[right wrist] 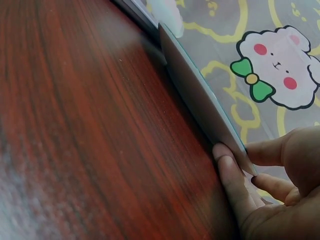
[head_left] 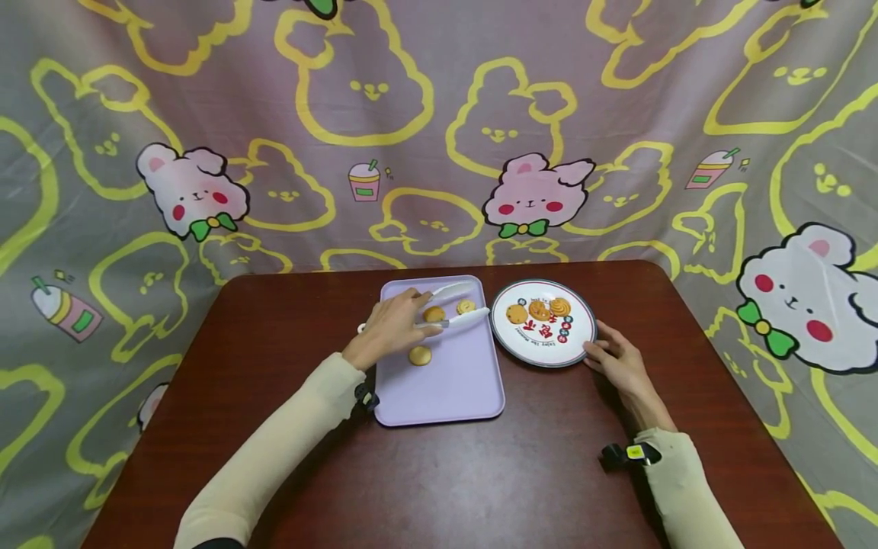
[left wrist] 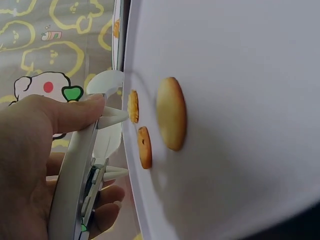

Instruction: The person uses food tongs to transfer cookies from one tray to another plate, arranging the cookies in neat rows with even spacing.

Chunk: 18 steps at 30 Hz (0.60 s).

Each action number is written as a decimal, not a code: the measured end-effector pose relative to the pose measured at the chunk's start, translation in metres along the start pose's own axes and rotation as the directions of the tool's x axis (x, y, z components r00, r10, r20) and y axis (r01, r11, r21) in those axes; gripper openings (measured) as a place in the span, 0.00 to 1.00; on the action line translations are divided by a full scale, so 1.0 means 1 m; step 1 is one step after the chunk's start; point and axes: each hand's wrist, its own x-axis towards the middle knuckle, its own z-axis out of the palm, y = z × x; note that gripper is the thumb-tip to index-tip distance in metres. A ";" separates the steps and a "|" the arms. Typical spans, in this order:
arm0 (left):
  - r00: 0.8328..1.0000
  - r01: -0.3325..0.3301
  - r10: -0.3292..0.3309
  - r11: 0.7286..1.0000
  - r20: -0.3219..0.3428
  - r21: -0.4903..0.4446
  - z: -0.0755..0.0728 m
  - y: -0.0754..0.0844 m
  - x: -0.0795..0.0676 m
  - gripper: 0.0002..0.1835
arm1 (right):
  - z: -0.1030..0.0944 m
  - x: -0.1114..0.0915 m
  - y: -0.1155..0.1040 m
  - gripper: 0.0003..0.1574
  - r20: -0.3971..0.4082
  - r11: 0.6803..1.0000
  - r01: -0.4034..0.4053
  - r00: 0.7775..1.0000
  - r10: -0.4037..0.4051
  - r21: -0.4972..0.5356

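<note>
From above the near side of the table (head_left: pixel 439 473), the head camera looks forward and down, far enough back to take in the left hand (head_left: pixel 391 326), the right hand (head_left: pixel 623 370) and the curtain (head_left: pixel 425 114) beyond. The left wrist camera looks from close behind its hand along the tongs (left wrist: pixel 75 175) and over the tray (left wrist: pixel 240 100), turned sideways. The right wrist camera, low and near, catches the plate (right wrist: pixel 200 95) edge-on, steeply tilted. Head and left wrist share tray and tongs; head and right wrist, the plate.
</note>
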 end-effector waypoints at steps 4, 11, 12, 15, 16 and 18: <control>1.000 0.019 -0.019 1.000 0.002 -0.002 0.002 -0.006 -0.005 0.42 | 0.001 -0.002 -0.002 0.45 0.000 1.000 -0.003 1.000 0.003 0.003; 1.000 0.020 -0.020 1.000 0.006 -0.005 0.005 -0.011 -0.010 0.41 | 0.000 -0.003 -0.002 0.45 -0.003 1.000 0.007 1.000 -0.007 0.013; 1.000 0.020 -0.020 1.000 0.005 -0.006 0.005 -0.012 -0.010 0.41 | 0.000 -0.003 -0.002 0.45 -0.001 1.000 0.010 1.000 -0.010 0.014; 1.000 0.016 -0.016 1.000 0.002 -0.014 0.006 -0.013 -0.011 0.39 | 0.000 -0.003 -0.001 0.45 0.001 1.000 0.020 1.000 -0.020 0.020; 1.000 0.013 -0.013 1.000 0.000 -0.014 0.007 -0.014 -0.011 0.39 | 0.000 -0.003 -0.001 0.45 0.001 1.000 0.022 1.000 -0.022 0.020; 1.000 0.007 -0.007 1.000 -0.003 -0.011 0.008 -0.015 -0.012 0.37 | 0.001 -0.002 -0.001 0.45 0.000 1.000 0.023 1.000 -0.023 0.017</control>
